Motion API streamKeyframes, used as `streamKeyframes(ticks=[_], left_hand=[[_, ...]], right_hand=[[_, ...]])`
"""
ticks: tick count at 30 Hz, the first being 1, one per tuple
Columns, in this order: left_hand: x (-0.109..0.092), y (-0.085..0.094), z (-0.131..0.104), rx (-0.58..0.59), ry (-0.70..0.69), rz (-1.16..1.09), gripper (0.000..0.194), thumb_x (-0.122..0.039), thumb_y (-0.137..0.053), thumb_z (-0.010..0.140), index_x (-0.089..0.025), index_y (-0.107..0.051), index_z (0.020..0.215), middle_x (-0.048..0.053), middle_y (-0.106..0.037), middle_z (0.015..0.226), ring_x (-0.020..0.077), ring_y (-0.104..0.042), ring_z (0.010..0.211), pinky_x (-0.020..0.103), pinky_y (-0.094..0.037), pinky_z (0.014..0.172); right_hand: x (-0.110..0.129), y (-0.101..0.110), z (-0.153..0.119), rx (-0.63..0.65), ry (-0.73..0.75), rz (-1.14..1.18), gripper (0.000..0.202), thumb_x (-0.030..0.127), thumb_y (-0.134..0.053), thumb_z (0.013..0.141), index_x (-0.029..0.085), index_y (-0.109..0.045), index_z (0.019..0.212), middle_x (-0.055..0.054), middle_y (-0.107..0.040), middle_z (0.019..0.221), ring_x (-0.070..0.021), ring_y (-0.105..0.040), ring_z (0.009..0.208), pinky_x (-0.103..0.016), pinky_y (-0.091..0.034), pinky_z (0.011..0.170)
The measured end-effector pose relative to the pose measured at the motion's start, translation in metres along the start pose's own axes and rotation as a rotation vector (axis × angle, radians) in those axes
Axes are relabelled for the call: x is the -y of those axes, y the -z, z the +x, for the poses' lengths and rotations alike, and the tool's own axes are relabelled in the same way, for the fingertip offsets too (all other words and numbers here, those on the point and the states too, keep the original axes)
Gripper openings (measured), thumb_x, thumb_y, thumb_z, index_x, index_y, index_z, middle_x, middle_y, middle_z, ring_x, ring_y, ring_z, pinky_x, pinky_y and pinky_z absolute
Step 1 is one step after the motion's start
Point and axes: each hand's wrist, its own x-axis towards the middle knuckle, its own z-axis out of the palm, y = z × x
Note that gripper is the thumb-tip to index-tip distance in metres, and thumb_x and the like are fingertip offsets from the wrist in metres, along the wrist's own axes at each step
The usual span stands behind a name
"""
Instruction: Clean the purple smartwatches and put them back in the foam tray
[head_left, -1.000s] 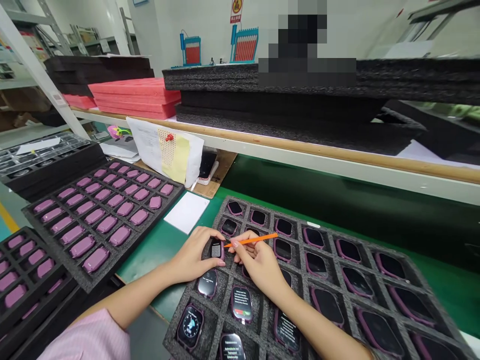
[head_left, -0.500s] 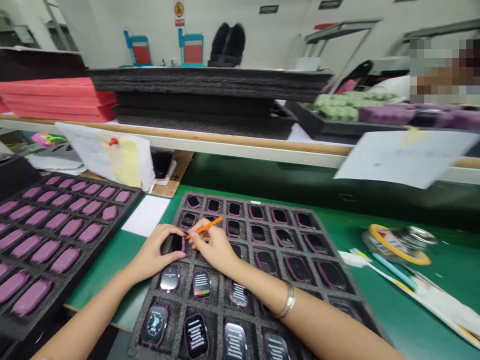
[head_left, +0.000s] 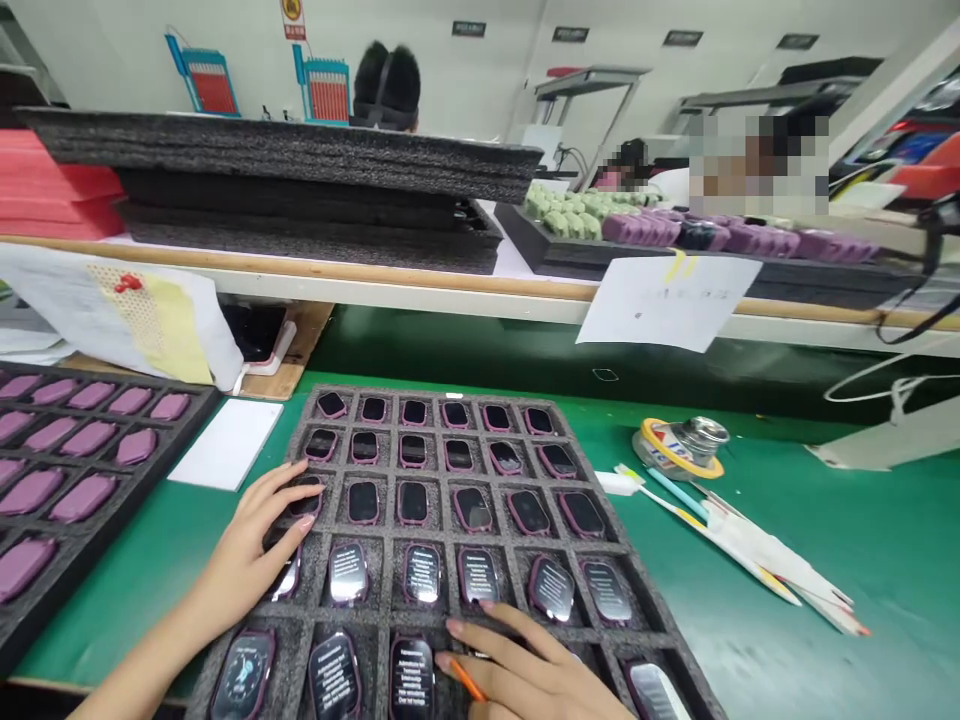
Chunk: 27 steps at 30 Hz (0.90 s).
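A grey foam tray (head_left: 442,625) holds rows of purple-framed smartwatches (head_left: 349,572), each in its own square compartment. Several lower screens are lit with text; the upper ones are dark. At the tray's left edge, the thumb and fingers of my left hand (head_left: 251,540) curve around a dark-screened smartwatch (head_left: 306,495) in the third row. Over the bottom row is my right hand (head_left: 536,675), with a thin orange stick (head_left: 466,678) between its fingers. Its fingers partly cover one smartwatch there, and its thumb is mostly hidden.
Another black tray (head_left: 176,425) of purple pieces stands at left, beside a white card (head_left: 226,443). To the right lie a metal-topped bottle with a yellow ring (head_left: 679,447) and several slim tools (head_left: 720,545). A shelf (head_left: 420,280) with stacked foam crosses behind; people are beyond it.
My right hand has moved from beside my left hand down to the tray's bottom row, still with the orange stick. The view has turned right. More screens in the fourth row show text.
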Motion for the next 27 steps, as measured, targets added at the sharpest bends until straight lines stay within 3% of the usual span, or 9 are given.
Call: streamKeyframes(ticks=[4, 6, 10, 13, 14, 16, 19, 22, 27], left_hand=[[-0.005, 0.005, 0.018, 0.068, -0.03, -0.021, 0.038, -0.046, -0.053, 0.097, -0.031, -0.059, 0.131, 0.006, -0.046, 0.153, 0.0303, -0.035, 0.147, 0.059, -0.031, 0.12], [-0.008, 0.01, 0.027, 0.064, -0.056, -0.015, 0.038, -0.044, -0.05, 0.099, -0.028, -0.059, 0.131, 0.009, -0.047, 0.151, 0.0285, -0.039, 0.144, 0.055, -0.034, 0.119], [-0.015, 0.016, 0.036, 0.007, -0.124, 0.117, 0.033, -0.041, -0.046, 0.101, -0.023, -0.073, 0.094, 0.008, -0.063, 0.12, 0.0252, -0.057, 0.118, 0.048, -0.045, 0.107], [-0.018, 0.018, 0.035, 0.049, -0.196, 0.162, 0.026, -0.042, -0.056, 0.096, -0.024, -0.074, 0.092, 0.007, -0.063, 0.113, 0.0247, -0.057, 0.11, 0.045, -0.044, 0.102], [-0.018, 0.02, 0.034, 0.059, -0.222, 0.171, 0.024, -0.044, -0.059, 0.095, -0.024, -0.074, 0.096, 0.008, -0.061, 0.114, 0.0254, -0.056, 0.11, 0.044, -0.044, 0.102], [-0.017, 0.024, 0.031, 0.07, -0.265, 0.181, 0.026, -0.047, -0.064, 0.091, -0.024, -0.073, 0.101, 0.009, -0.06, 0.115, 0.0271, -0.055, 0.112, 0.046, -0.042, 0.102], [-0.012, 0.03, 0.025, 0.071, -0.304, 0.166, 0.032, -0.05, -0.068, 0.088, -0.024, -0.07, 0.106, 0.01, -0.062, 0.116, 0.0283, -0.055, 0.112, 0.047, -0.04, 0.103], [-0.006, 0.029, 0.018, 0.057, -0.314, 0.114, 0.029, -0.045, -0.065, 0.091, -0.023, -0.067, 0.11, 0.009, -0.066, 0.113, 0.0253, -0.059, 0.111, 0.041, -0.044, 0.1], [0.004, 0.017, 0.014, -0.005, -0.302, 0.04, 0.026, -0.043, -0.063, 0.094, -0.022, -0.068, 0.107, 0.008, -0.069, 0.11, 0.0221, -0.061, 0.109, 0.036, -0.048, 0.098]], right_hand=[[-0.013, 0.004, 0.006, -0.05, 0.095, -0.175, 0.013, 0.027, -0.063, 0.094, 0.022, -0.064, 0.106, -0.004, -0.074, 0.121, -0.0248, -0.066, 0.121, -0.04, -0.044, 0.115], [-0.023, 0.004, 0.011, -0.066, 0.113, -0.221, 0.014, 0.032, -0.07, 0.088, 0.022, -0.063, 0.094, -0.007, -0.073, 0.123, -0.0304, -0.066, 0.119, -0.045, -0.051, 0.109], [-0.042, 0.009, 0.019, -0.09, 0.055, -0.172, 0.024, 0.03, -0.079, 0.079, 0.026, -0.062, 0.095, -0.008, -0.073, 0.123, -0.0356, -0.067, 0.116, -0.051, -0.058, 0.099], [-0.045, 0.018, 0.032, -0.098, -0.079, 0.01, 0.012, 0.031, -0.072, 0.085, 0.029, -0.065, 0.095, -0.006, -0.074, 0.119, -0.034, -0.067, 0.116, -0.05, -0.059, 0.097], [-0.043, 0.021, 0.039, -0.119, -0.147, 0.102, 0.006, 0.032, -0.064, 0.09, 0.03, -0.066, 0.095, -0.006, -0.075, 0.118, -0.0317, -0.067, 0.117, -0.047, -0.058, 0.097], [-0.038, 0.024, 0.06, -0.143, -0.298, 0.319, 0.02, 0.034, -0.049, 0.099, 0.032, -0.069, 0.1, -0.005, -0.075, 0.118, -0.0269, -0.067, 0.118, -0.043, -0.057, 0.099], [-0.032, 0.018, 0.101, -0.125, -0.44, 0.637, 0.029, 0.045, -0.045, 0.101, 0.031, -0.069, 0.11, -0.005, -0.074, 0.118, -0.0233, -0.069, 0.113, -0.039, -0.055, 0.101], [-0.033, 0.003, 0.143, -0.232, -0.434, 0.835, 0.041, 0.057, -0.048, 0.097, 0.024, -0.07, 0.109, -0.008, -0.075, 0.106, -0.0222, -0.072, 0.099, -0.038, -0.058, 0.094], [-0.047, -0.026, 0.19, -0.349, -0.452, 0.863, 0.054, 0.071, -0.054, 0.085, 0.021, -0.072, 0.089, -0.007, -0.069, 0.083, -0.0177, -0.064, 0.068, -0.033, -0.058, 0.068]])
